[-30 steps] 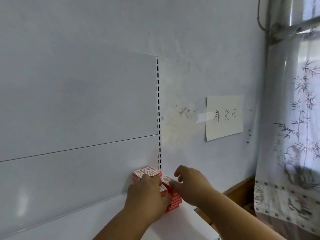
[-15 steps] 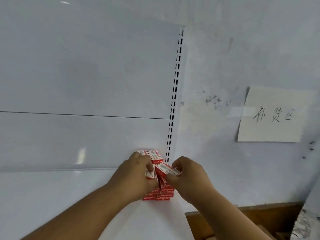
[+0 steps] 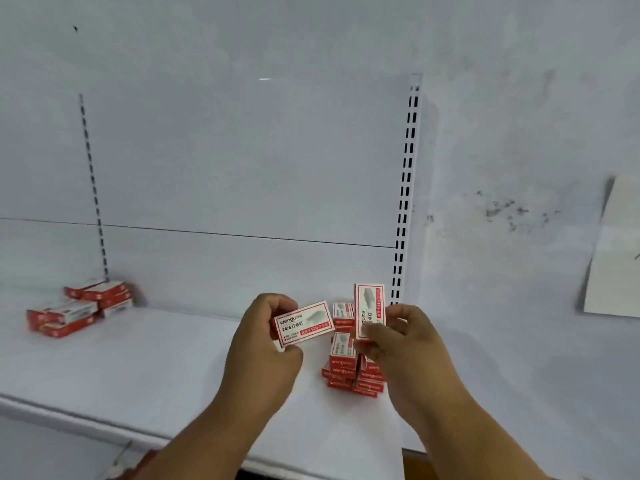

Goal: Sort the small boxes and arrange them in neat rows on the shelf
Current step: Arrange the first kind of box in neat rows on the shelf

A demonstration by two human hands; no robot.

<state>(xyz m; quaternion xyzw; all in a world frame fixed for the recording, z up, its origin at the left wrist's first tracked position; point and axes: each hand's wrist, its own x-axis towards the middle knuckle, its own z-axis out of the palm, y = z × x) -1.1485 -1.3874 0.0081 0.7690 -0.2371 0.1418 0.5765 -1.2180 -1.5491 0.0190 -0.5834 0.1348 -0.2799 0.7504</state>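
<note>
My left hand (image 3: 266, 344) grips a small red-and-white staple box (image 3: 304, 323), tilted with its label facing me. Held upright in my right hand (image 3: 405, 344) is a second such box (image 3: 369, 310). Both are lifted just above a pile of several matching boxes (image 3: 349, 368) stacked at the right end of the white shelf (image 3: 156, 368), near the slotted upright. Another loose group of the same red boxes (image 3: 81, 308) lies at the shelf's far left, against the back panel.
A slotted metal upright (image 3: 404, 188) marks the shelf's right end, another upright (image 3: 92, 188) stands at the left. A paper note (image 3: 614, 251) hangs on the wall at the right. The shelf's front lip (image 3: 69, 414) runs across the lower left.
Both hands have lifted a box each off the right pile and turned them face up. The view has swung left and down, bringing the left group of boxes into sight.
</note>
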